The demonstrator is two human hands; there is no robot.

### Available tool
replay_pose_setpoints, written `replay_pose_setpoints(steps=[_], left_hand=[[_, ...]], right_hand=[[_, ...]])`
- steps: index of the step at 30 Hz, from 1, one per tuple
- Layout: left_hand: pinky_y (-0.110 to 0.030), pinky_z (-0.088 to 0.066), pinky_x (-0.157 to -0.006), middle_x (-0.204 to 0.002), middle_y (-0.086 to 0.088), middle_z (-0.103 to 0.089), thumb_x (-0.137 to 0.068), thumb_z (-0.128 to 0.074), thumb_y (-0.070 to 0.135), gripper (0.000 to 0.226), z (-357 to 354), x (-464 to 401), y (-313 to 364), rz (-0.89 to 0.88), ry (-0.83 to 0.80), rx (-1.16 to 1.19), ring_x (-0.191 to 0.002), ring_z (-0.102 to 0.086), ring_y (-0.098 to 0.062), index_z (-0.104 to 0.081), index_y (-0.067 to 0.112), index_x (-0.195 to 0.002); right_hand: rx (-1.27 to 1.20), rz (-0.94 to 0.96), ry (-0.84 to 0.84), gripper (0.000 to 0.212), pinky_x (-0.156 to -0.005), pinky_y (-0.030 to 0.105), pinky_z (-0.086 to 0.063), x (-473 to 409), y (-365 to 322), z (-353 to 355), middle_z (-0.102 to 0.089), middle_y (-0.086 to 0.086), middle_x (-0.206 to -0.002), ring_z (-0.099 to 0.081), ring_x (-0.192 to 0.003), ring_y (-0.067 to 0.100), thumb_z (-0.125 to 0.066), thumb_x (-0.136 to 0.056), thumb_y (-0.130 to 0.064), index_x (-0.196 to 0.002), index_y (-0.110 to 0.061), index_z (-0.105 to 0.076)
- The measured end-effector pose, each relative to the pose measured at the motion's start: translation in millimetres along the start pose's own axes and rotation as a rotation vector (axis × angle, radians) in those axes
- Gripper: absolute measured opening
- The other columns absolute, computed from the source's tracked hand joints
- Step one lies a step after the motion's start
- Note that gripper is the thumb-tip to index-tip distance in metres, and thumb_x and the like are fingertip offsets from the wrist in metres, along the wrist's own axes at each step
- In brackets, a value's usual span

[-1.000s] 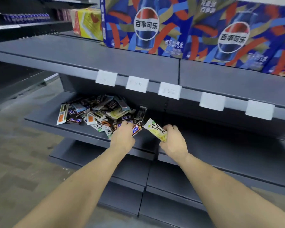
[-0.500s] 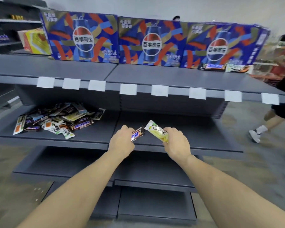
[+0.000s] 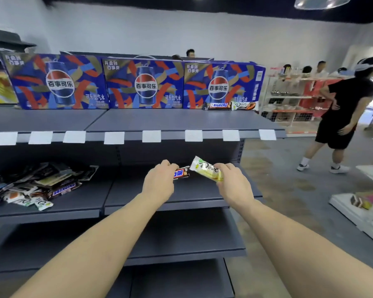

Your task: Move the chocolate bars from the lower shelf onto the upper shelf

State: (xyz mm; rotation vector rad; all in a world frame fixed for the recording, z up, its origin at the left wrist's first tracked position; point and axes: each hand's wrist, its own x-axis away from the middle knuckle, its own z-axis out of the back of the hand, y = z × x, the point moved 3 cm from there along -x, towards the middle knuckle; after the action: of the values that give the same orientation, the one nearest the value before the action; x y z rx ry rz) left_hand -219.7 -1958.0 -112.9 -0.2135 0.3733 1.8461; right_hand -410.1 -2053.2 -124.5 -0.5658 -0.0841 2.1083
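My left hand grips a brown and blue Snickers bar, and my right hand grips a pale yellow-green Dove bar. Both hands hover in front of the lower shelf, below the upper shelf. A heap of chocolate bars lies at the left of the lower shelf. Two bars, a Snickers and a Dove, lie at the right end of the upper shelf against a box.
Three blue Pepsi boxes stand along the back of the upper shelf. White price tags line its front edge. A person in black stands in the aisle to the right. A white display sits at the right edge.
The view has swung right and up away from the heap. Both hands have carried their bars to the right along the lower shelf, and the upper shelf's right end has come into sight.
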Motion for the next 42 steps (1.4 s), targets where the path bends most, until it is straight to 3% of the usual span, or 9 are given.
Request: replay_pose_setpoints(steps=[9,20,27,34,42], left_hand=[[-0.032,-0.047,-0.075,-0.110,-0.001,-0.050,-0.084,-0.058,0.015,0.046,30,-10,6,-0.015,0.101,-0.031,-0.089,-0.053,-0.018,-0.049,0.022,-0.129],[-0.033,-0.045,-0.083,-0.123,-0.004,-0.054,-0.088,-0.066,0.019,0.052,99,-49,-4,-0.014,0.280,-0.142,-0.105,-0.053,-0.021,-0.047,0.023,-0.136],[-0.034,-0.042,-0.081,-0.121,-0.006,-0.053,-0.089,-0.065,0.015,0.049,112,-102,-22,-0.012,0.317,-0.247,-0.107,-0.051,-0.025,-0.048,0.021,-0.134],[-0.035,-0.042,-0.084,-0.118,-0.005,-0.054,-0.086,-0.063,0.006,0.046,101,-172,-46,-0.019,0.298,-0.254,-0.104,-0.052,-0.026,-0.052,0.020,-0.129],[-0.036,-0.041,-0.081,-0.118,-0.006,-0.053,-0.087,-0.060,0.004,0.047,81,-232,-61,-0.038,0.232,-0.250,-0.108,-0.052,-0.026,-0.051,0.019,-0.130]], right_hand=[[0.037,0.118,0.044,0.054,-0.079,0.032,-0.045,-10,-16,27,-0.054,-0.004,-0.125,-0.050,-0.109,0.023,-0.056,-0.084,-0.011,-0.135,-0.027,-0.049],[0.039,0.285,0.211,0.046,-0.085,0.036,-0.048,-57,-50,63,-0.058,0.000,-0.126,-0.052,-0.112,0.024,-0.060,-0.091,-0.015,-0.134,-0.023,-0.051],[0.109,0.289,0.232,0.056,-0.088,0.035,-0.049,-114,-54,73,-0.055,-0.002,-0.132,-0.050,-0.117,0.021,-0.068,-0.089,-0.018,-0.140,-0.026,-0.046],[0.163,0.248,0.196,0.057,-0.088,0.037,-0.049,-182,-47,62,-0.054,-0.001,-0.131,-0.050,-0.118,0.023,-0.067,-0.090,-0.017,-0.142,-0.027,-0.044],[0.153,0.232,-0.004,0.054,-0.088,0.038,-0.049,-237,-45,41,-0.052,-0.001,-0.134,-0.050,-0.119,0.024,-0.068,-0.090,-0.022,-0.140,-0.031,-0.047]])
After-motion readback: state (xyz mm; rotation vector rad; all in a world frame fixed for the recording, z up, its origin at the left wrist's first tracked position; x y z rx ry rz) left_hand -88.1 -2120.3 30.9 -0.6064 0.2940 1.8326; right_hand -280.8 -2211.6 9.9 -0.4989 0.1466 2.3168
